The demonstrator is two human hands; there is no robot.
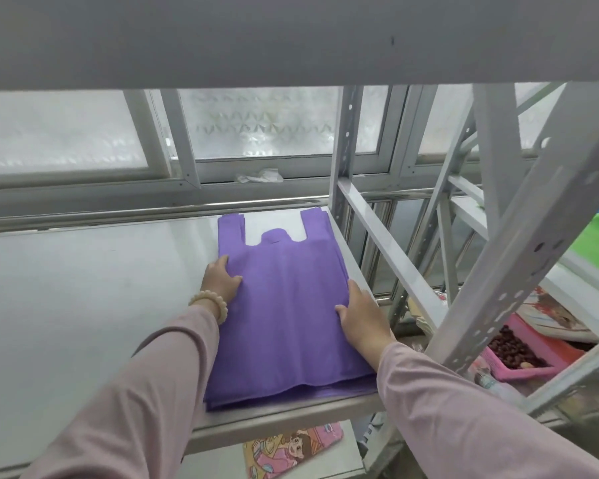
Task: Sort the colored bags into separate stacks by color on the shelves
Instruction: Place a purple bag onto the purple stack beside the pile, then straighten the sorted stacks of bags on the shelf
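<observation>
I see the wide grey metal shelf [83, 305] filling the middle of the frame. The stack of flat purple cloth bags with cut-out handles [284, 305] lies on its right part, close to the right edge and reaching the front lip. My left hand [222, 280] and right hand [362, 312] lie flat and wide on its two sides, gripping nothing. I think a hard push could slide the thin bags off the front, or leave the pile crooked.

Both arms reach forward in pale pink sleeves [146, 392]. The left hand [222, 280] and right hand [362, 314] lie palm down, fingers fairly straight, thumbs pointing inward. A bead bracelet [209, 303] circles the left wrist.
</observation>
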